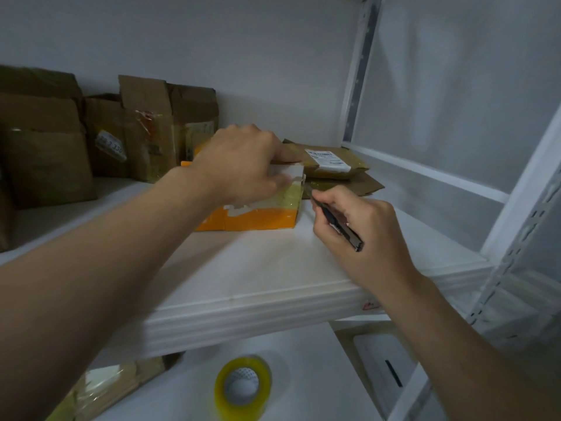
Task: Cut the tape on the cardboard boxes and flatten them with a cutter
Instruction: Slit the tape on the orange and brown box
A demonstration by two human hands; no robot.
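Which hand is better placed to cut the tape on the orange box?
Right hand: it grips the cutter, its tip beside the orange box. Left hand holds that box steady.

White shelf (273,268): flat board, ribbed front edge, surface faintly stained. Behind it, a plain white wall (212,41). At the shelf's back right corner, a white perforated upright (361,71); a second upright (513,244) at its front right corner. A white rail (425,171) joins them. Below the shelf, a lower white board (303,344). Lighting dim, cool.
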